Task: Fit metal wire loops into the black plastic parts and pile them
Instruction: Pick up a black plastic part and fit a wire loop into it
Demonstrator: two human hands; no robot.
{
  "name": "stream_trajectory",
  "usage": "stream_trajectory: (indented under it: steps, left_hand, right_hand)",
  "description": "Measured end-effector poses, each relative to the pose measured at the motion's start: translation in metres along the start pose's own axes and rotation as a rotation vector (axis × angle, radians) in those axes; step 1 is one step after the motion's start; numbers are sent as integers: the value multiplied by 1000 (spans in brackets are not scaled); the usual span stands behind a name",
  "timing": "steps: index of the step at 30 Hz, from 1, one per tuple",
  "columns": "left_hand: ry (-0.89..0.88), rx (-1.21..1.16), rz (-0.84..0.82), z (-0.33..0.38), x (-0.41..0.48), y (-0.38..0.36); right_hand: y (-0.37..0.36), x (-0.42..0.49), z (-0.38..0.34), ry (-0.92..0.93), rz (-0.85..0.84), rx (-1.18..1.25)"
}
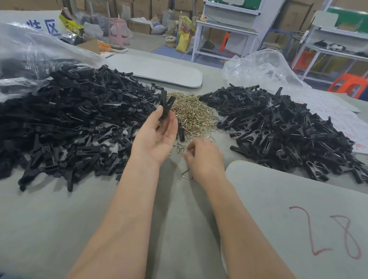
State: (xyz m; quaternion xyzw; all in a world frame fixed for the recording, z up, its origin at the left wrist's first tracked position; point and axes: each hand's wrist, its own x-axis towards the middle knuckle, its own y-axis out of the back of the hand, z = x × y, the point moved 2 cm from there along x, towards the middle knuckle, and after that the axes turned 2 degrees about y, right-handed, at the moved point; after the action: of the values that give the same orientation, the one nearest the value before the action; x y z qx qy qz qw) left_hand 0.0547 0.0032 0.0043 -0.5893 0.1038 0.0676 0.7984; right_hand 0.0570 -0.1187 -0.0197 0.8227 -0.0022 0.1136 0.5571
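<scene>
Holding one black plastic part up in the left hand, fingers curled round it, above the heap of wire loops. Reaching with the right hand, fingers bent over loose loops on the worktop; hard to tell whether pinching one yet. Next, likely: pinch one loop, push it into the part, drop it on the done pile, staying in the bare strip beside the left heap.

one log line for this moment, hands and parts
left hand: holds black plastic part raised | right hand: reaching loose wire loops | step: loop not yet fitted
</scene>
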Motion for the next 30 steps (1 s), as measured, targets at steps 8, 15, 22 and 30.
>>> stream_trajectory:
  steps: [8,15,22,30]
  left_hand:
    - [130,33,33,-6,1,2]
    - [206,155,-61,-14,-2,-5]
    - [169,410,-59,-22,1,-2]
    - [44,573,14,-21,3,-1]
  right_hand:
    - [2,1,9,-28,-16,257]
    - [35,1,25,-253,204,1284]
    - [40,3,35,-263,239,1031]
    - [29,4,27,-135,203,937]
